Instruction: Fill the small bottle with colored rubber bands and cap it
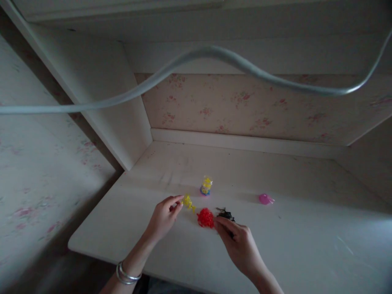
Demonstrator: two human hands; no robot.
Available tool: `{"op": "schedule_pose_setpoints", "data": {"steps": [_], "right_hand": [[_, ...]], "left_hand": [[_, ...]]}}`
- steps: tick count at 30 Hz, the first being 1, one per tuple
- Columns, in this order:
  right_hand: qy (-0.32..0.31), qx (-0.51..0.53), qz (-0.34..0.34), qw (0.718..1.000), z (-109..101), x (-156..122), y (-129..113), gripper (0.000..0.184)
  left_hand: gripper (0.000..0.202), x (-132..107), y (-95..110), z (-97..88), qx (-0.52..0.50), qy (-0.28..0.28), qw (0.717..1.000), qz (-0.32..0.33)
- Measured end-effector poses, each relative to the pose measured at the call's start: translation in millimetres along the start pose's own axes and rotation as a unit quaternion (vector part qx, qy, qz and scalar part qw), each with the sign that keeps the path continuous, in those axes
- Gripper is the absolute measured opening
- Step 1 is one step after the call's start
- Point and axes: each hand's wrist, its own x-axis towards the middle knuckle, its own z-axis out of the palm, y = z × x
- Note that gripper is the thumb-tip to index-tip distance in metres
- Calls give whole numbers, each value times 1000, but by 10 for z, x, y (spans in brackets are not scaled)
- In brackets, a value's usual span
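Note:
My left hand [165,214] pinches at the left edge of a small tangle of yellow bands [188,201], which look like small rubber bands. Close to its right lies a rounder heap of red bands [205,218] on the white desktop. The thumb and forefinger of my right hand [237,241] are pressed together at the right edge of the red heap; whatever is between them is too small to make out. Partly behind that hand sits a black clump of bands [225,214]. A small clear container [206,185] with yellow and blue contents stands just beyond the piles.
A pink, rounded item with a pointed end [266,199] lies further right on the desk [306,228]. A pale cable [211,53] hangs across the upper view. White side panel [101,81] and flowered back wall [245,106] bound the desk.

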Motion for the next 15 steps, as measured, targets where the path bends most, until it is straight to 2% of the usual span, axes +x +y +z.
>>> {"op": "schedule_pose_setpoints", "data": {"steps": [3,5,9,15], "right_hand": [[1,7,23,1000,141,-210,164,39],[10,10,25,1000,217,-314,248,38],[11,8,8,1000,276,-381,297,36],[5,12,15,1000,218,-312,234,36]], "left_hand": [[30,55,97,-5,-31,4,999,-24],[26,120,202,-27,-24,8,1000,-2],[25,320,488,-87,31,18,995,93],[22,640,916,-84,118,28,962,244]]}}
